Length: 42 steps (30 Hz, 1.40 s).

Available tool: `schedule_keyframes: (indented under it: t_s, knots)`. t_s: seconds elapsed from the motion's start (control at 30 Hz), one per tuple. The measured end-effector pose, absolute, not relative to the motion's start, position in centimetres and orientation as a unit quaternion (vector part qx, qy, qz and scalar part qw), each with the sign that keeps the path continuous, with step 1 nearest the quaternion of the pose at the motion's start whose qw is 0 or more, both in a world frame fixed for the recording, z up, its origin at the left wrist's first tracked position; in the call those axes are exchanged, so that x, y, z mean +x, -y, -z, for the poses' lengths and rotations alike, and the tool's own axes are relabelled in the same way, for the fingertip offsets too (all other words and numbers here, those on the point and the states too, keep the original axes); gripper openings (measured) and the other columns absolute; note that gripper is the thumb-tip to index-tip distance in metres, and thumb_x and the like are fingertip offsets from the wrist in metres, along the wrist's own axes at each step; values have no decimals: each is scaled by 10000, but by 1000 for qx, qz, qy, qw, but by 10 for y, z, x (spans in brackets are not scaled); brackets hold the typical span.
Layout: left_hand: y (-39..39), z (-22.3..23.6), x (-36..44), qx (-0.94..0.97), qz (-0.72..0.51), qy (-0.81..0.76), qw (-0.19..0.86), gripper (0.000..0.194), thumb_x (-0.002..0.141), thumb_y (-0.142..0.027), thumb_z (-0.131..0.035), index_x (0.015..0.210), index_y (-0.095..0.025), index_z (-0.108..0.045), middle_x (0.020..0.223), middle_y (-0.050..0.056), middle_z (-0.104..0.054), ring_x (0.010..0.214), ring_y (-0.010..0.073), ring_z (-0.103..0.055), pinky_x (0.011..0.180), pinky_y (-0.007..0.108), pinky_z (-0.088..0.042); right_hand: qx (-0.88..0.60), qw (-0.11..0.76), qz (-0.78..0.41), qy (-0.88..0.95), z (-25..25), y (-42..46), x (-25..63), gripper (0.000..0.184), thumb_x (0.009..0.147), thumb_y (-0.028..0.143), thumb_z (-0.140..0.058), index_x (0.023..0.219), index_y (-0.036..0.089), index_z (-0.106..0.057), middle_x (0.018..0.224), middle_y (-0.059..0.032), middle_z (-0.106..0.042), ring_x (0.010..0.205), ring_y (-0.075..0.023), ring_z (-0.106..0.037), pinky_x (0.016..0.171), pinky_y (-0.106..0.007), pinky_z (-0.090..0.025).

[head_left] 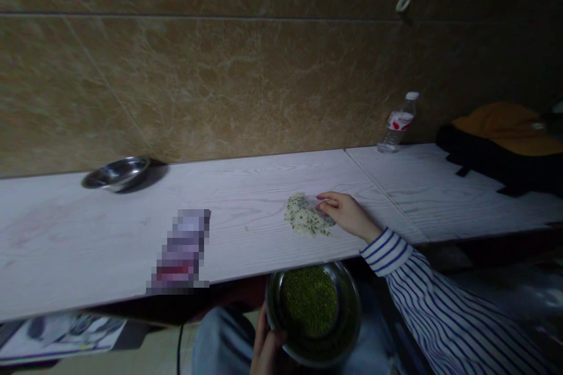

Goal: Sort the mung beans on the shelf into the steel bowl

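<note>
My left hand (267,343) is closed on the left rim of a steel bowl (352,316), its thumb over the edge. Green beans, most likely mung beans (310,302), cover the bowl's bottom; the bowl is just below the table's front edge, over my lap. On the table lies a small pile of white grains mixed with green beans (303,218). My right hand (345,214) is at the pile's right side, thumb and fingers pinched on a clear, greyish thing (313,202) whose kind is hard to make out.
A second steel bowl (116,174) stands tilted by the wall at the left. Nearer lies a blurred-out phone-like object (182,252). A water bottle (398,123) leans at the back right, beside an orange cap (505,126) on dark cloth. The table (246,176) meets a tiled wall.
</note>
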<state>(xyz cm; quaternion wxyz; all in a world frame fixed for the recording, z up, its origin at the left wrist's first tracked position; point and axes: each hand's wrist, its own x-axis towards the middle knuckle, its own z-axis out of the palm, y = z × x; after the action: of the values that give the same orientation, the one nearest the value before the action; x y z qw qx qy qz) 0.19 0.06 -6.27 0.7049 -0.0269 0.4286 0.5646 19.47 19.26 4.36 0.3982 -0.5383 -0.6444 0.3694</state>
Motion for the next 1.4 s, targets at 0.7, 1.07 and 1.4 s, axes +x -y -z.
schedule_keyframes:
  t_s: [0.7, 1.07, 1.4]
  knots:
    - [0, 55, 4, 1, -569, -437, 696, 806, 569, -218, -610, 1348, -311, -422, 1167, 83, -608, 915, 289, -602, 751, 422, -486, -510, 384, -389, 664, -41, -168, 179, 274, 808, 182, -542, 1061, 142, -636, 899, -102, -732, 787, -191, -689, 701, -319, -549]
    - [4, 51, 3, 15, -563, -444, 697, 757, 599, -229, -593, 1338, -314, -454, 1250, 84, -583, 969, 313, -595, 716, 405, -492, -518, 388, -374, 664, -54, -151, 197, 263, 797, 215, -570, 1041, 172, -660, 940, -93, -730, 885, -208, -684, 817, -366, -535]
    - [4, 48, 4, 12, -567, -438, 698, 771, 604, -221, -599, 1346, -334, -421, 1196, 62, -601, 956, 281, -595, 780, 415, -479, -519, 368, -353, 686, -58, -128, 213, 289, 800, 299, -569, 1039, 168, -667, 974, -77, -727, 880, -196, -680, 791, -331, -548]
